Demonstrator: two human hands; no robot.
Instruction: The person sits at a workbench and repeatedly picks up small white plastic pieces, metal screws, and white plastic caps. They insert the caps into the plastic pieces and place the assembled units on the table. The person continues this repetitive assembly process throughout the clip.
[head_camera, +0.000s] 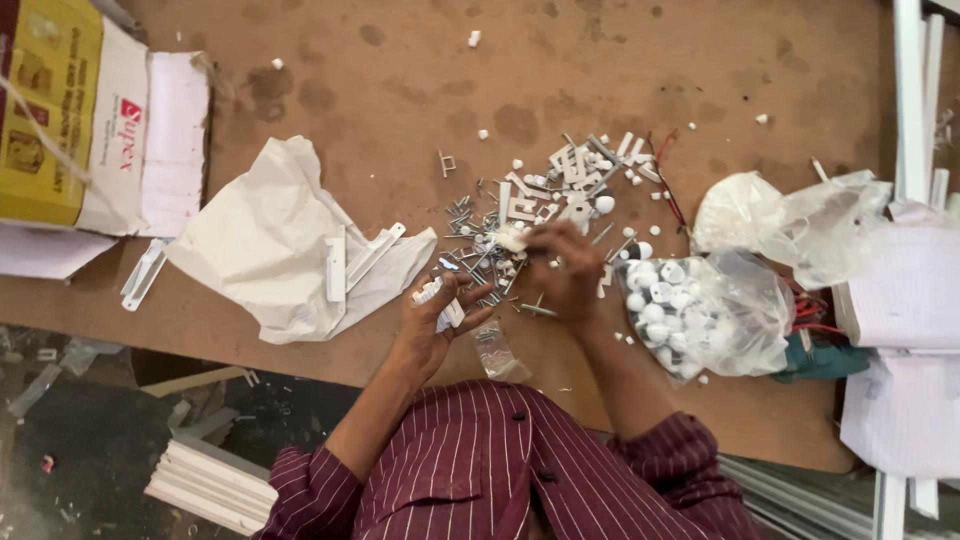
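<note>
Seen from above, a person in a maroon striped shirt works at a brown bench (420, 70). The left hand (432, 322), just below the middle of the frame, lies palm up, half curled, cupping a few small white plastic pieces (437, 300). The right hand (565, 268), just right of centre, is palm down with fingers bent, its fingertips pinching into a scattered pile of screws and white plastic fittings (535, 205); what it grips cannot be made out. The pile is too dense to count.

To the right of centre lies one clear plastic bag (730, 320) holding many round white caps. Above it, at the right, sits a second, crumpled clear bag (800, 225). Left of centre is a wrinkled white plastic sheet (270, 240) with two white strips lying on it. One yellow and white cardboard box (90, 120) fills the upper left corner.
</note>
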